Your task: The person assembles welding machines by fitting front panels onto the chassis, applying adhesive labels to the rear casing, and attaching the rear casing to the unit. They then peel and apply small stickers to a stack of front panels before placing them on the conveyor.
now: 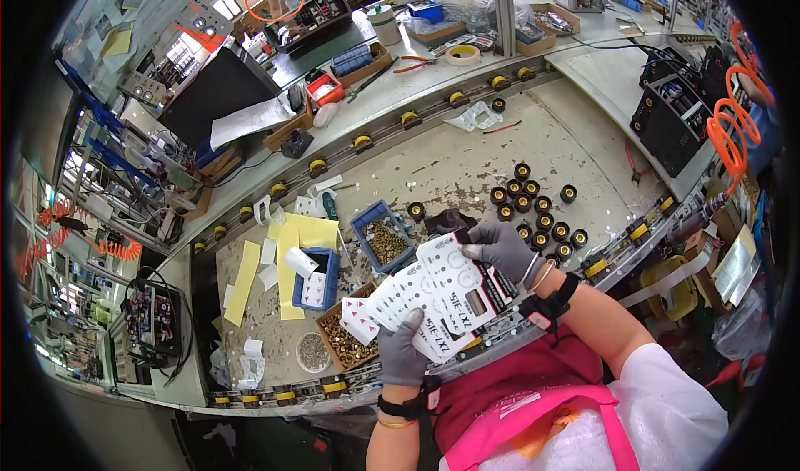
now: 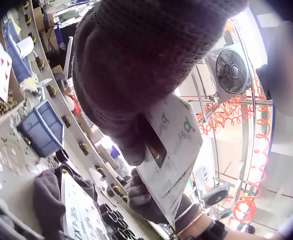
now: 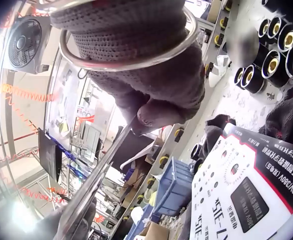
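Several white panel stickers (image 1: 437,284), printed in black and red with "ZX7-315", are spread like a fan between my gloved hands. My left hand (image 1: 403,356) pinches their lower left edge, thumb on top. At the upper right corner my right hand (image 1: 507,250) grips them with thumb and fingers. The right wrist view catches the held sheets (image 3: 94,180) nearly edge-on; their pale backs (image 2: 179,142) face the left wrist camera. Below, another printed panel sticker (image 3: 236,195) lies over the bench beside dark cloth (image 3: 217,129).
Black connectors (image 1: 544,221) with brass centres stand grouped at the right. Blue bins (image 1: 357,224), a cardboard box (image 1: 332,353) of brass fittings and a white tub (image 1: 313,338) sit left of the hands. Yellow paper (image 1: 243,284) lies farther left. A roller rail (image 1: 408,121) runs behind.
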Available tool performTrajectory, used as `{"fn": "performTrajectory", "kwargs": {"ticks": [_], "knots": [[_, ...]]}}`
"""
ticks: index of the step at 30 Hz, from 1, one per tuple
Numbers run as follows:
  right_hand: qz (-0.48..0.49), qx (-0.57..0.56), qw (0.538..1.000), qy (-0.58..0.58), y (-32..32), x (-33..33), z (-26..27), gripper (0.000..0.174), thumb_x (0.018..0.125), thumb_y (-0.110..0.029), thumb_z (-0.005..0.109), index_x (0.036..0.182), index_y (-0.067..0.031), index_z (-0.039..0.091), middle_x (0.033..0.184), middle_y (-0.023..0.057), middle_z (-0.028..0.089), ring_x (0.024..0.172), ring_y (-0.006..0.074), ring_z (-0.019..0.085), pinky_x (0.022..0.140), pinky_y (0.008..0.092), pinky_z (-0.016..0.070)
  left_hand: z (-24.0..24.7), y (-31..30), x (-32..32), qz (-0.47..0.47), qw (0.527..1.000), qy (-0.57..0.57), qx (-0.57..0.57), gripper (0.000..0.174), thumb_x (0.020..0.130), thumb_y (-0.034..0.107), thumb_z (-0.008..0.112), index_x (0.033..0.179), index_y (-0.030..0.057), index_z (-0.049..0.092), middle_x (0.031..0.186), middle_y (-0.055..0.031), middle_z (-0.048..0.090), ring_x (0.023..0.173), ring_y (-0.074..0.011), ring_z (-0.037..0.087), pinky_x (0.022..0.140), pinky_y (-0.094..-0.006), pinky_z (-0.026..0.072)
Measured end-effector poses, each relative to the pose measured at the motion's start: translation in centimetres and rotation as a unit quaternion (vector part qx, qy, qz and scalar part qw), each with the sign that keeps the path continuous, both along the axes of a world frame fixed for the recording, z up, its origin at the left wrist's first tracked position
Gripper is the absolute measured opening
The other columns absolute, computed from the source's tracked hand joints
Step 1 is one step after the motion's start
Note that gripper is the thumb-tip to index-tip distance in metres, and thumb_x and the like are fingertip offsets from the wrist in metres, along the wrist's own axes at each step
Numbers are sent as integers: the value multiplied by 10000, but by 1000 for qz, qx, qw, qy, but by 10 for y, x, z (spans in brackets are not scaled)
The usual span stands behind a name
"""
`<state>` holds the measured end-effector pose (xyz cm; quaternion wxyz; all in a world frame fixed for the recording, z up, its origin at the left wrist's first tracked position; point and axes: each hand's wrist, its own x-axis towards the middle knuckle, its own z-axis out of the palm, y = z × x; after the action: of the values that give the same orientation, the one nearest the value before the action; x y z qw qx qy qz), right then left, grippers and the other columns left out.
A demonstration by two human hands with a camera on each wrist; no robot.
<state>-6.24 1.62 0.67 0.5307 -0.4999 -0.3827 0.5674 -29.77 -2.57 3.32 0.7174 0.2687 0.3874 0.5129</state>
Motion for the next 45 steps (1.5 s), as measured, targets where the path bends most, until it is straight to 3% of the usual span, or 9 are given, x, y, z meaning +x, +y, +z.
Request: {"fn": "performTrajectory", "kwargs": {"ticks": [7, 10, 15, 18, 34, 35, 37, 41, 45], "knots": [[-4, 23, 995, -102, 9, 25, -24, 214, 797, -87, 716, 982, 9, 667, 830, 47, 670, 721, 112, 608, 678, 260, 498, -1, 9, -16, 32, 998, 18, 44, 480, 863, -92, 506, 1327, -1, 422, 1194, -155, 592, 1028, -260, 631, 889, -381, 543], [-160, 201, 720, -644, 4, 24, -17, 285, 813, -195, 708, 1012, 3, 655, 860, 94, 663, 773, 159, 623, 717, 286, 499, 5, 9, -19, 33, 998, 26, 56, 516, 864, -87, 514, 1356, 10, 393, 1205, -153, 587, 1039, -251, 625, 893, -375, 536], [77, 56, 976, -195, -9, -15, 40, 337, 826, -237, 709, 1045, 11, 641, 920, 91, 675, 852, 140, 620, 788, 283, 488, 8, 2, -1, -18, 998, 27, 59, 559, 849, -92, 543, 1370, 19, 374, 1203, -151, 586, 1057, -250, 615, 888, -366, 533], [116, 40, 992, 26, -14, -30, 35, 236, 841, -85, 681, 1049, 20, 649, 933, 29, 681, 838, 69, 590, 783, 250, 495, 17, -4, 15, -44, 995, 36, 88, 487, 878, -6, 574, 1335, 1, 405, 1183, -147, 594, 1038, -244, 622, 873, -363, 539], [18, 16, 993, -116, 6, 16, -26, 291, 815, -107, 705, 1064, 29, 637, 919, 90, 685, 774, 153, 645, 702, 283, 520, 9, 4, -21, 95, 992, 49, 74, 273, 907, 80, 601, 1153, -36, 580, 1067, -108, 655, 909, -180, 654, 790, -304, 553], [-51, 65, 943, -323, 5, 17, -33, 315, 812, -151, 708, 1065, 22, 635, 918, 100, 677, 774, 176, 644, 703, 296, 517, 8, 4, -23, 95, 991, 57, 72, 274, 901, 74, 608, 1150, -37, 580, 1065, -106, 656, 907, -179, 654, 789, -304, 553], [-180, 159, 698, -674, -4, 8, 7, 370, 805, -238, 716, 1069, 8, 632, 915, 121, 661, 775, 222, 641, 706, 324, 511, 4, 3, -18, 98, 989, 79, 72, 287, 871, 58, 650, 1136, -31, 584, 1044, -99, 661, 898, -168, 651, 784, -294, 548], [-10, 180, 917, -357, -12, -12, 39, 412, 820, -250, 693, 1145, -16, 595, 999, 120, 629, 865, 182, 611, 790, 319, 496, 7, -1, 6, 49, 993, 73, 76, 328, 861, 87, 674, 1148, -32, 570, 1045, -100, 659, 885, -159, 650, 778, -291, 544], [85, 61, 990, -92, -21, -35, 36, 264, 840, -126, 679, 1058, 13, 627, 939, 54, 660, 872, 93, 597, 773, 266, 496, 6, -5, 25, -11, 995, 55, 77, 313, 931, 143, 585, 1193, -19, 535, 1075, -105, 644, 926, -177, 647, 799, -296, 547]]}}
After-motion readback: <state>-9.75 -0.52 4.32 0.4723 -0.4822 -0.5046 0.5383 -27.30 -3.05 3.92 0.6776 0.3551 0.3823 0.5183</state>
